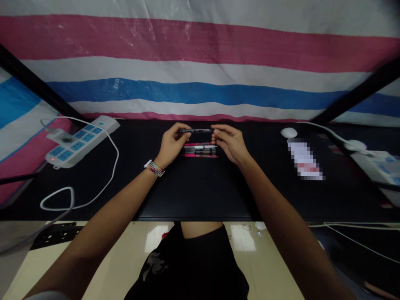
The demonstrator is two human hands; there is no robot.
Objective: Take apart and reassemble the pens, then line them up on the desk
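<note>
Between my two hands a dark pen lies level from side to side. The thumb and fingers of my left hand pinch its left end; a colourful woven band circles that wrist. At the other end, my right hand closes its thumb and fingertips on the pen. Just below, several pens lie side by side on the black table: a white pen, a dark one beside it, and a red-pink pen nearest me. Another pink pen is partly covered by the white one.
A white power strip with blue sockets and a looping white cable occupies the left side. On the right are a white rounded object, a blurred-out white packet and another power strip. Striped sheeting hangs behind the table.
</note>
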